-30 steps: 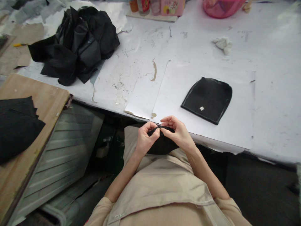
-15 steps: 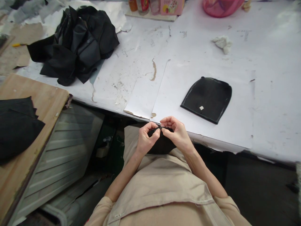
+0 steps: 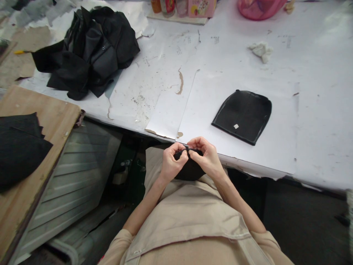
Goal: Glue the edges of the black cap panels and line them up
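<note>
At the table's front edge, my left hand and my right hand pinch the upper edge of a black fabric piece. Their thumbs and fingertips almost meet at the middle of that edge. The rest of the piece hangs down over my lap, partly covered by both hands. To the right on the table lies another black panel, flat, with a curved top, a pale line along its border and a small white patch near its lower edge.
A crumpled heap of black material lies at the back left of the white-covered table. Black pieces rest on a wooden board at left. A pink basin, jars and a white scrap stand or lie farther back.
Both hands stay at the same spot, with the fingers shifting very slightly along the pinched edge. The other things have not moved.
</note>
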{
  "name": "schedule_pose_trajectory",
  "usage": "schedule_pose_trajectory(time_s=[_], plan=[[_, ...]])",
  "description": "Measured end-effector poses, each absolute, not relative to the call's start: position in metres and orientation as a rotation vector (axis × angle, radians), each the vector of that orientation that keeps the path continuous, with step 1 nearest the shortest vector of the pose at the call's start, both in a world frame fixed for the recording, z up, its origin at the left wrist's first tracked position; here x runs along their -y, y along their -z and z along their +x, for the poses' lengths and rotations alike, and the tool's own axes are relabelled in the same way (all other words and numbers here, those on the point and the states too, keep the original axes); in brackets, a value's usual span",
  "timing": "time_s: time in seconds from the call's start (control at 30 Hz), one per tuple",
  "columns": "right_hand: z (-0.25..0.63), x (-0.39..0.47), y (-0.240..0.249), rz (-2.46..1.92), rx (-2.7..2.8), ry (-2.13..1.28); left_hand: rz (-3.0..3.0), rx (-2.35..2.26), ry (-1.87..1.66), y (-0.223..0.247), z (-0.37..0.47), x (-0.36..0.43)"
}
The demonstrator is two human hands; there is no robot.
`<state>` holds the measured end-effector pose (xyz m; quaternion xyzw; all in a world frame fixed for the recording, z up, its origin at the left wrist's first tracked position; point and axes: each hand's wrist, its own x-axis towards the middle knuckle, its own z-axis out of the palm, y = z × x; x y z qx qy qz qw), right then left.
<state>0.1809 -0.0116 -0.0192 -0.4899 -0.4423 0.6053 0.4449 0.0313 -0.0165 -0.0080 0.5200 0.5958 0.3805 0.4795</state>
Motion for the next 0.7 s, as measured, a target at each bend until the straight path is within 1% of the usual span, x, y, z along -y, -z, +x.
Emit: schedule_pose_trajectory(time_s=[0.17, 0.3, 0.37, 0.43, 0.6, 0.7], plan=[[0.199, 0.01, 0.018, -1.029, 1.302, -1.6, 1.144, -1.417, -0.925, 0.012, 0.028, 0.017], [0.202, 0.011, 0.018, -0.994, 1.498, -1.411, 1.12, -1.39, -0.949, 0.013, 0.028, 0.016], [0.199, 0.012, 0.019, -1.027, 1.47, -1.343, 1.121, -1.37, -0.968, 0.015, 0.028, 0.016], [0.195, 0.014, 0.02, -1.065, 1.409, -1.346, 1.096, -1.355, -0.979, 0.017, 0.029, 0.017], [0.194, 0.014, 0.017, -1.15, 1.277, -1.488, 0.972, -1.336, -0.973, 0.02, 0.028, 0.019], [0.197, 0.012, 0.012, -1.169, 1.251, -1.545, 0.993, -1.323, -0.963, 0.019, 0.028, 0.019]])
